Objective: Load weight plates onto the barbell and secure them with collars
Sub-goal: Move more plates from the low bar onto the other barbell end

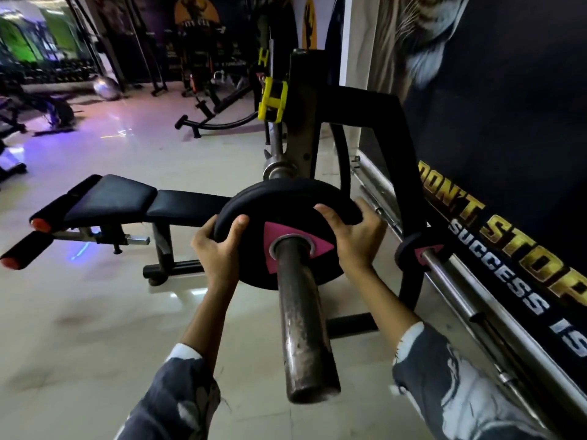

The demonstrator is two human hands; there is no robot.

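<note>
Your left hand (217, 246) and right hand (352, 233) curl their fingers (327, 214) round the weight plate (286, 201), threaded on the barbell sleeve (301, 328).

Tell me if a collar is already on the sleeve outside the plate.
No: the sleeve is bare between the weight plate and its near end.

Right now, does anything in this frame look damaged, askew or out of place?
Only wear: the barbell sleeve is scuffed and blotched with pale patches. The weight plate is threaded on it, gripped at the rim by the left hand and right hand.
</note>
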